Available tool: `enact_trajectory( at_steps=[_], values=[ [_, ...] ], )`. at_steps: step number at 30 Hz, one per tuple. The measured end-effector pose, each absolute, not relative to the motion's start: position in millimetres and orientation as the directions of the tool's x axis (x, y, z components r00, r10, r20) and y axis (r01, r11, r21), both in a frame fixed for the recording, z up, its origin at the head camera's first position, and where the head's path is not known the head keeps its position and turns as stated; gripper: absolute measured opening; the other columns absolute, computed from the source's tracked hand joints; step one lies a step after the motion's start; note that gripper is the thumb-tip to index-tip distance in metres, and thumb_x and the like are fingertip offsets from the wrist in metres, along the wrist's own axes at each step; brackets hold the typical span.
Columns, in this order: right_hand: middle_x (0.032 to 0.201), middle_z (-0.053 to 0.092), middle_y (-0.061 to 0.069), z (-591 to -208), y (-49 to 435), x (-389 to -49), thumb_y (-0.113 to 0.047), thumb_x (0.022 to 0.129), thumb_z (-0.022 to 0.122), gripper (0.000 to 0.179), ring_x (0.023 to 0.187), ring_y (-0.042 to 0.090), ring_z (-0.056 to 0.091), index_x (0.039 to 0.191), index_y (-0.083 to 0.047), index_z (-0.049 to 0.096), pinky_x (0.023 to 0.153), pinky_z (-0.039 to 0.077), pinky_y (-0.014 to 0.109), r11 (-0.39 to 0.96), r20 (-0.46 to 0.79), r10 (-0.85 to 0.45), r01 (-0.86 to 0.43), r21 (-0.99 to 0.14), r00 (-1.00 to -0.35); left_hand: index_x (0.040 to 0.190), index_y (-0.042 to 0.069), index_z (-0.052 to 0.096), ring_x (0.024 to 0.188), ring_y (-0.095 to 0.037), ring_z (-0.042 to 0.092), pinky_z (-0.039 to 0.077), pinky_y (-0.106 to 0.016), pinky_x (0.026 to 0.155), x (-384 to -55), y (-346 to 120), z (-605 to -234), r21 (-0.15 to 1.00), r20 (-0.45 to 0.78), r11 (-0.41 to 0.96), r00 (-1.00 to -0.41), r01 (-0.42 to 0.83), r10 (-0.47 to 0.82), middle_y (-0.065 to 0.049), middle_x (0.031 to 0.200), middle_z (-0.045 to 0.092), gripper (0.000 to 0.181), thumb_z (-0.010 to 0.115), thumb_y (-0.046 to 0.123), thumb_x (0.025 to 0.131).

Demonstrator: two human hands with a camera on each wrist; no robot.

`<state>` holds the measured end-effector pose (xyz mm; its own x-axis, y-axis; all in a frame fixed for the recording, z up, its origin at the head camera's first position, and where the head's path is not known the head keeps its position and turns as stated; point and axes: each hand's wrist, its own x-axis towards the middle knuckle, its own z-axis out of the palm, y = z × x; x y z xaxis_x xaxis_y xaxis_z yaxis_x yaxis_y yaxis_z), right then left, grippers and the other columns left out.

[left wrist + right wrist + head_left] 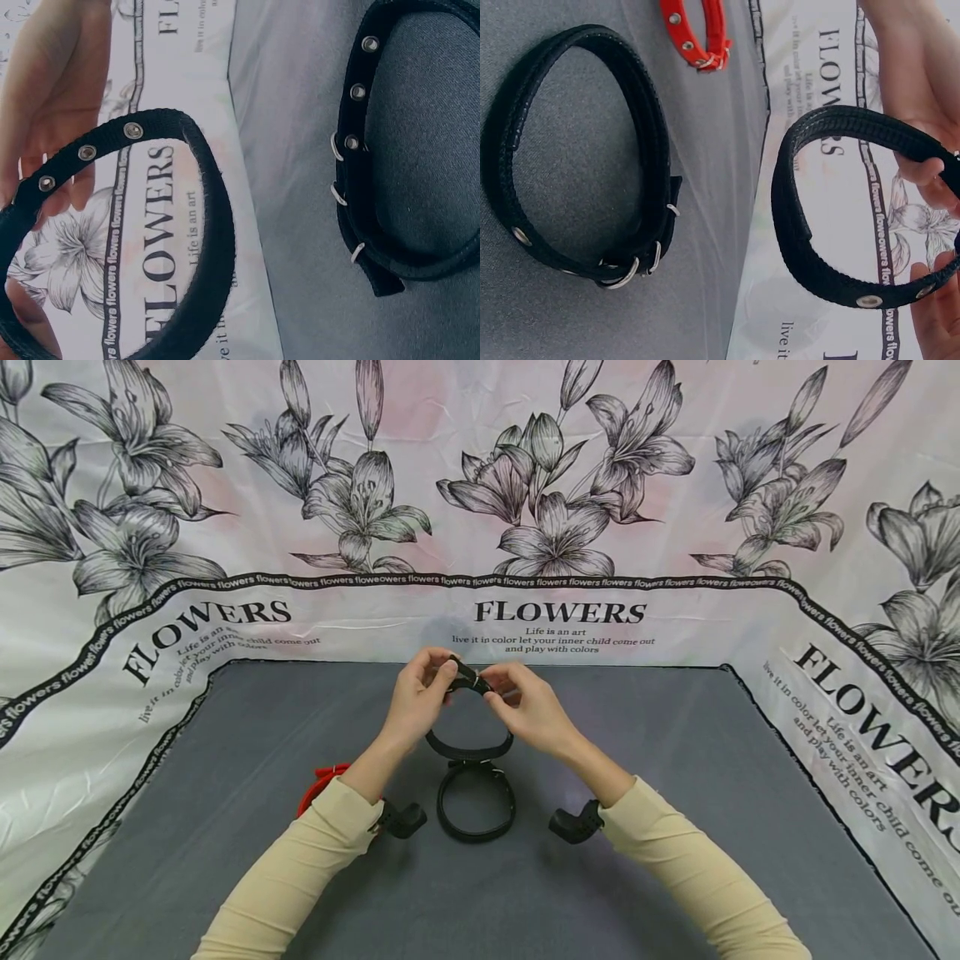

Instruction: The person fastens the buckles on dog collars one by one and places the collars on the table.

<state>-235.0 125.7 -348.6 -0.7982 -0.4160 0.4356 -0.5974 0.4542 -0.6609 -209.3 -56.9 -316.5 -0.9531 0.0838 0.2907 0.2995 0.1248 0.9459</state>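
Observation:
Both hands hold a black collar (470,752) up above the far part of the table, its loop hanging below the fingers. My left hand (416,697) pinches the strap's top from the left, thumb on the near side. From the right, my right hand (531,708) grips the strap close by with thumb and fingers. In the left wrist view the held collar (215,247) shows a row of metal eyelets; its buckle area is hidden. A second black collar (477,837), fastened in a ring with metal buckle and rings, lies on the table nearer the body.
A red collar (694,45) with metal eyelets lies left on the grey cloth (645,877), partly behind the left forearm in the head view. Black wrist-worn devices (576,823) sit at both cuffs. A flower-printed sheet (555,627) rises behind the table.

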Motion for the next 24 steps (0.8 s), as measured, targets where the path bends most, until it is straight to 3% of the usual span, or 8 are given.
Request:
enact_trajectory(
  at_steps=[7,13,18,24],
  values=[
    [0.101,0.057,0.006,-350.7,124.4,-232.7,-0.009,0.089,0.060,0.026,0.089,0.016,0.059,0.115,-0.008,0.057,0.074,0.052,0.028,0.462,0.435,-0.410,-0.594,-0.659,-0.802,0.113,0.002,0.048,0.091,-0.021,0.057,0.050,-0.044,0.070,-226.6,-60.3,-339.2,0.948,0.318,-0.007,-0.947,0.318,0.050,-0.014,0.111,0.056,0.029,0.045,0.025,0.097],
    [0.100,0.057,0.005,-353.8,124.8,-232.4,-0.009,0.089,0.060,0.027,0.088,0.015,0.059,0.115,-0.008,0.058,0.073,0.052,0.026,0.467,0.437,-0.406,-0.593,-0.656,-0.803,0.112,0.004,0.048,0.088,-0.013,0.057,0.050,-0.042,0.073,-225.8,-61.0,-339.3,0.951,0.307,-0.050,-0.950,0.304,0.050,-0.010,0.110,0.056,0.029,0.043,0.028,0.097],
    [0.100,0.057,0.006,-353.6,124.3,-230.5,-0.009,0.089,0.060,0.027,0.089,0.016,0.059,0.116,-0.008,0.057,0.073,0.052,0.028,0.459,0.435,-0.411,-0.594,-0.661,-0.801,0.113,0.002,0.046,0.087,-0.019,0.057,0.051,-0.043,0.071,-225.5,-61.6,-338.7,0.944,0.328,-0.062,-0.944,0.325,0.030,-0.013,0.110,0.055,0.033,0.041,0.030,0.097],
    [0.100,0.056,0.006,-353.5,123.8,-229.5,-0.009,0.089,0.060,0.028,0.089,0.017,0.059,0.117,-0.007,0.057,0.073,0.052,0.030,0.452,0.440,-0.417,-0.601,-0.659,-0.795,0.115,-0.001,0.043,0.087,-0.030,0.056,0.048,-0.053,0.072,-225.9,-61.5,-337.4,0.934,0.350,-0.079,-0.937,0.349,0.006,-0.016,0.112,0.054,0.037,0.037,0.032,0.098]
  ],
)
